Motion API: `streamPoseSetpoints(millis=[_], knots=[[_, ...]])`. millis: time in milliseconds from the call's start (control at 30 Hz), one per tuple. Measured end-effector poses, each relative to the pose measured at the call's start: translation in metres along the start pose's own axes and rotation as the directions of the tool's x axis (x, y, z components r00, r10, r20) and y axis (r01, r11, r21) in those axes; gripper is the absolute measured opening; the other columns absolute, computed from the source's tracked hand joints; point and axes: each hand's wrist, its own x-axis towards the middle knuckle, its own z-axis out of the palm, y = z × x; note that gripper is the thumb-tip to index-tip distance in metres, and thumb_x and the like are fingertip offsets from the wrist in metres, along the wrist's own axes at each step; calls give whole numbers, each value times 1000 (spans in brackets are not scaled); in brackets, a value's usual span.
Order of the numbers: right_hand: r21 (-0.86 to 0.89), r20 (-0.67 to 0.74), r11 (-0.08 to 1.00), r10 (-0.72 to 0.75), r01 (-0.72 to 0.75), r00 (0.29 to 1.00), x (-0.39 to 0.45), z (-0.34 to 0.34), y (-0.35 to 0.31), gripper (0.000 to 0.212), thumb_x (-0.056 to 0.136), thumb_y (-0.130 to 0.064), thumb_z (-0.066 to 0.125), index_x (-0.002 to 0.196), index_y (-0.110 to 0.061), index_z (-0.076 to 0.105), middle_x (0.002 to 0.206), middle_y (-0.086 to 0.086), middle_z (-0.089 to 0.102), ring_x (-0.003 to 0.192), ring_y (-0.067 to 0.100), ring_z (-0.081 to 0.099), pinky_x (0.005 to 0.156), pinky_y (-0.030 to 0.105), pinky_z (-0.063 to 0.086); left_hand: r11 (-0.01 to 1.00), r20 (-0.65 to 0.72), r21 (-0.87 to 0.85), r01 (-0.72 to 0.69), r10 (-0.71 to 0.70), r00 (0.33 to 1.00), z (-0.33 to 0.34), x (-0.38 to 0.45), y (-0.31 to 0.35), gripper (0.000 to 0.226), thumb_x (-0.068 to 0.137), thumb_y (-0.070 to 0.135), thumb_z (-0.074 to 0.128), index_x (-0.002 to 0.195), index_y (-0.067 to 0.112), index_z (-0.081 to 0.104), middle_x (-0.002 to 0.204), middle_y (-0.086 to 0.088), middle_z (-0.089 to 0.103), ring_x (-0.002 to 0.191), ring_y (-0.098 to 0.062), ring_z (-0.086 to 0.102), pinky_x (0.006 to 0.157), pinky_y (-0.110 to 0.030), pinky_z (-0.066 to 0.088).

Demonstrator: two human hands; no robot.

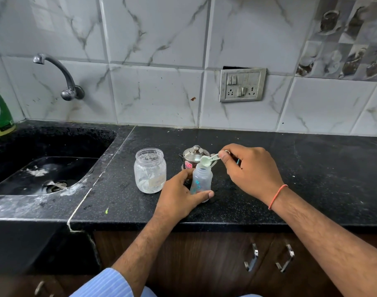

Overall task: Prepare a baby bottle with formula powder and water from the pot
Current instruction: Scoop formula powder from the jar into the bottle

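Nearest, the left hand (179,189) wraps around the lower body of the baby bottle (201,181), thumb across its front near the base and fingers curled behind it, holding it upright on the black counter (290,179). The bottle is clear, printed with small blue marks, and its neck is uncapped. Just above that grasp, the right hand (249,168) pinches the handle of a pale green scoop (207,160) between thumb and fingertips; the scoop's bowl is tipped right at the bottle's open mouth. A thin orange thread (277,196) circles the right wrist. Just to the left of the gripped bottle stands an open glass jar (150,170), lidless, with white powder clinging to its walls and lying in its bottom. Directly behind the bottle, partly hidden by it and the scoop, sits a small steel pot (194,156) with its knobbed lid on. Farther left, beyond the jar, lies the dark sink (54,146).
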Motion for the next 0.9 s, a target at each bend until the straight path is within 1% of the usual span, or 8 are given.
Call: streamPoseSetpoints(millis=[133, 233, 333, 433, 600, 667, 767, 900], knots=[[220, 66, 955, 189, -199, 980, 6, -2, 2, 26, 106, -40, 59, 89, -28, 75, 59, -7, 70, 51, 9, 60, 58, 32, 51, 999, -78, -26, 27, -29, 997, -6, -12, 4, 132, 45, 94, 87, 157, 29, 58, 123, 10, 79, 102, -26, 78, 91, -46, 66], [435, 89, 848, 294, -303, 952, 10, -3, 2, 28, 107, -31, 62, 85, -21, 77, 57, -1, 70, 42, 8, 53, 58, 28, 45, 1000, -157, -24, -17, 13, 988, -11, -31, 8, 104, 55, 81, 91, 142, 30, 67, 109, 16, 72, 79, 0, 66, 77, -26, 57], [602, 133, 703, 379, -379, 916, 13, 1, 1, 24, 107, -27, 62, 91, -19, 78, 58, 5, 69, 40, 18, 48, 54, 29, 42, 975, -390, 154, -158, 207, 897, -34, -45, 7, 69, 70, 65, 92, 125, 31, 68, 104, 19, 57, 93, -2, 58, 80, -27, 53], [665, 175, 621, 410, -415, 895, 17, 4, -4, 23, 107, -25, 62, 92, -17, 78, 59, 5, 68, 45, 22, 49, 53, 31, 42, 953, -600, 256, -161, 287, 747, -66, -36, -10, 93, 70, 50, 101, 142, 16, 56, 134, 2, 54, 121, -18, 53, 105, -47, 51], [609, 133, 713, 341, -348, 931, 27, 7, -17, 26, 105, -33, 63, 87, -22, 78, 66, 1, 74, 57, 12, 59, 66, 39, 52, 983, -309, 43, 176, -154, 939, -106, -1, -44, 149, 57, 54, 107, 172, 34, 16, 160, 0, 52, 150, -25, 49, 127, -50, 38], [589, 115, 743, 310, -316, 944, 32, 10, -23, 27, 104, -35, 63, 85, -22, 78, 69, 0, 75, 60, 7, 61, 70, 39, 53, 982, -154, 83, 167, -153, 976, -107, 6, -44, 136, 58, 52, 108, 168, 36, 29, 143, 12, 65, 135, -17, 64, 117, -41, 49], [552, 98, 789, 258, -268, 961, 39, 13, -36, 27, 105, -33, 64, 84, -22, 77, 70, -3, 75, 57, 0, 60, 64, 25, 48, 990, -201, 105, 91, -68, 977, -102, 10, -44, 98, 60, 49, 108, 142, 41, 55, 123, 26, 71, 118, -6, 71, 107, -36, 56], [483, 71, 868, 97, -119, 993, 43, 20, -56, 19, 103, -32, 69, 93, -23, 82, 72, -5, 75, 62, 3, 62, 61, 22, 48, 997, -279, 61, -48, 63, 958, -104, 6, -49, 103, 61, 39, 110, 147, 42, 54, 136, 23, 69, 127, 1, 65, 108, -30, 53]])
